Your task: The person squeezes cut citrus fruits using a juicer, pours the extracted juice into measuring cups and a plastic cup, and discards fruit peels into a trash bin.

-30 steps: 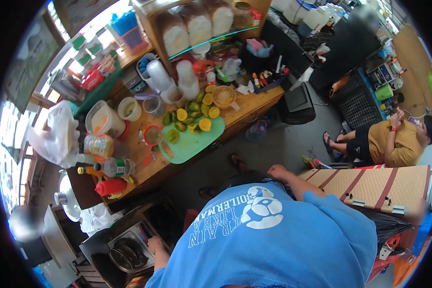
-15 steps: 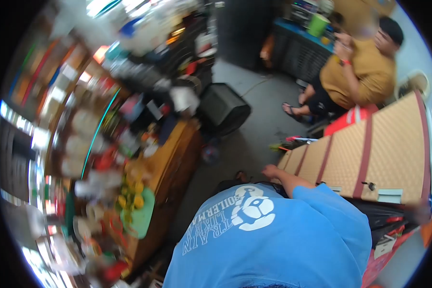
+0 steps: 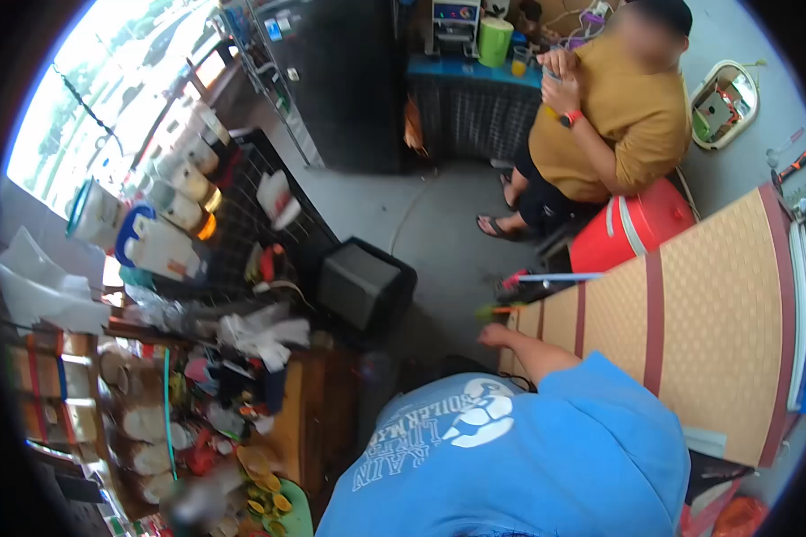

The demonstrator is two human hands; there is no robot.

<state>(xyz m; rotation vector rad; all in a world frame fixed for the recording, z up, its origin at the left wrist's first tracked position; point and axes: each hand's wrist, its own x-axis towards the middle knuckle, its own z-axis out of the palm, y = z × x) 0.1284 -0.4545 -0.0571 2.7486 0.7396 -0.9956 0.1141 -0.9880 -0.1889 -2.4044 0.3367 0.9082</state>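
tan striped panel near a red tub
tub's contents hidden; amber liquid shows in some bottles; right hand, beside the panel, looks loosely curled, whether it grips anything i cannot tell; a small cup holds orange liquid.

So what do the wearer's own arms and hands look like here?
The right hand is bare, with no glove, and no watch or band shows on the wrist. The forearm is bare too, below a short, loose, plain blue sleeve. The sleeve belongs to a blue T-shirt with white print. The left hand is out of view.
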